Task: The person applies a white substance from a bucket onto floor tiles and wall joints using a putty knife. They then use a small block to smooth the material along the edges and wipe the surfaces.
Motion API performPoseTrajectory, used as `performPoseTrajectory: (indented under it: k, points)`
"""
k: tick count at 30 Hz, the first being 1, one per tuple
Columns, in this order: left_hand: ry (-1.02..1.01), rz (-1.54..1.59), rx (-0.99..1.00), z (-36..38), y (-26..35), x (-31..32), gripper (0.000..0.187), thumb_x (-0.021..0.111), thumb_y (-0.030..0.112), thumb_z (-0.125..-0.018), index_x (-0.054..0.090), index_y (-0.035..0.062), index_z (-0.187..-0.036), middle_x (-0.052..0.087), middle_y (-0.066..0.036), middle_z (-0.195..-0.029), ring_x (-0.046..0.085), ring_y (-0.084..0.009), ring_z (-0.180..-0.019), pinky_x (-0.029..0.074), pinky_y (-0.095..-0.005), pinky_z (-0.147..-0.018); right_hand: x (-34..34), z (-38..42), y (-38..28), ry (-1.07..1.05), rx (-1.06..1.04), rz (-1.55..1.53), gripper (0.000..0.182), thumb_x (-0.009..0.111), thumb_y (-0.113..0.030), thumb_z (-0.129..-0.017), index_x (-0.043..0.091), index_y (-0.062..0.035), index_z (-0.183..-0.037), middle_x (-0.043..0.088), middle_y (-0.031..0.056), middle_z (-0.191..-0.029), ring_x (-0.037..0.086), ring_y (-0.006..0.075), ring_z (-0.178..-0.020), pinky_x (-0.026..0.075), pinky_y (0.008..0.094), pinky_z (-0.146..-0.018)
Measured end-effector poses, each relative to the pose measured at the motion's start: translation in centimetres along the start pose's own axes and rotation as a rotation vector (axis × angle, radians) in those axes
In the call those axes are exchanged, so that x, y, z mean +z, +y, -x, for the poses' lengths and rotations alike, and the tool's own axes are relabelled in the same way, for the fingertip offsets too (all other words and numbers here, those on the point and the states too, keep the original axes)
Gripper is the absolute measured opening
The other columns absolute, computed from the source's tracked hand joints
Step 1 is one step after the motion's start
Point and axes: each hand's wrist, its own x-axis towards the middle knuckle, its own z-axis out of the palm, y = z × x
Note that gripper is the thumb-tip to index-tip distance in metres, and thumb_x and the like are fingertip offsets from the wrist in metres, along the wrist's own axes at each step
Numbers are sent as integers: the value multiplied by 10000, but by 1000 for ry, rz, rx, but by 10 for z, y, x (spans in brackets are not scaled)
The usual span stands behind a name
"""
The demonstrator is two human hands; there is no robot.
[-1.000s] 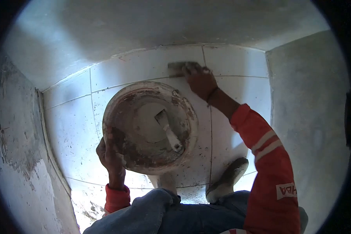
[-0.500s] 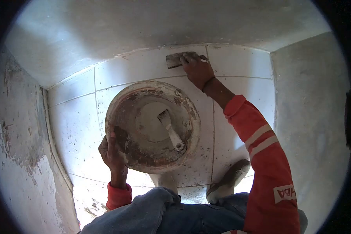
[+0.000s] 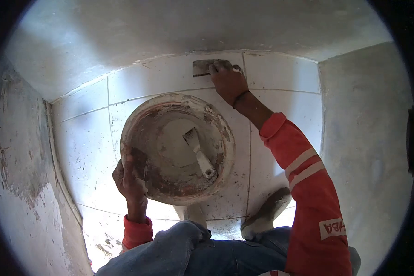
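Note:
My left hand (image 3: 131, 184) is closed on the left rim of a round, plaster-caked basin (image 3: 225, 138), thumb over the inside edge. A dark patch shows just inside the rim beside the thumb. Within the basin lies a putty knife (image 3: 200, 156), its pale handle toward me and its blade pointing up and left. My right hand (image 3: 229, 82) grips a wide, flat scraper (image 3: 201, 68). Its grey blade sticks out to the left of the fingers, low over the white tiles near the far wall.
White floor tiles (image 3: 285, 103) with dark specks and grout lines lie around the basin. Grey walls rise at the far side (image 3: 207, 27), the right (image 3: 363, 124) and the left (image 3: 23, 138), where paint is peeling. My shoe (image 3: 267, 214) stands below the basin.
My right hand and the scraper have shifted slightly left and toward the far wall. The basin, my left hand and the surroundings sit slightly further left in view.

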Motion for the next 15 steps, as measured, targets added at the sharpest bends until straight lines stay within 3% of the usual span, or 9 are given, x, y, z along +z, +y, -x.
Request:
performPoseTrajectory:
  k: [1,3,6,8,10,15]
  points:
    - [-5,3,-3,0,1,1,317,599,239,-1045,709,-43,-1139,680,-19,-862,562,-80,-735,424,-256,-657,-15,-6,2,-4,2,6,361,541,-152,-922,664,-85,-1255,711,115,-1067,704,307,-1009,592,459,-807]
    - [-4,-17,13,0,2,1,310,593,233,-1049,715,-34,-1150,659,-2,-829,528,-62,-709,393,-245,-631,-40,-28,7,-319,184,-55,331,543,-152,-927,684,-148,-1226,716,123,-1008,715,306,-953,589,467,-793]
    - [-27,-39,-2,-3,-5,-8,311,581,222,-1056,714,-21,-1198,646,17,-805,499,-46,-690,371,-234,-627,-32,-41,33,-220,187,-65,290,543,-150,-932,695,-178,-1177,712,126,-975,720,306,-907,587,468,-773]
    - [-40,-46,13,-3,-4,-7,321,580,224,-1057,708,-19,-1223,643,22,-806,496,-44,-695,368,-229,-634,-28,-43,45,-216,146,-36,253,545,-138,-932,688,-148,-1140,711,123,-978,718,303,-913,586,465,-772]
    - [-41,-50,29,-3,-4,-7,332,579,226,-1057,702,-17,-1247,641,27,-807,493,-43,-700,365,-225,-640,-21,-43,46,-2,86,-79,239,550,-122,-926,683,-134,-1124,710,116,-970,718,309,-910,586,459,-764]
    - [-17,-37,39,-3,-5,-3,358,589,258,-1054,699,-24,-1244,635,28,-810,504,-57,-717,377,-233,-653,-25,-45,45,-141,105,-87,243,549,-114,-927,683,-127,-1129,712,119,-978,717,323,-908,588,463,-767]
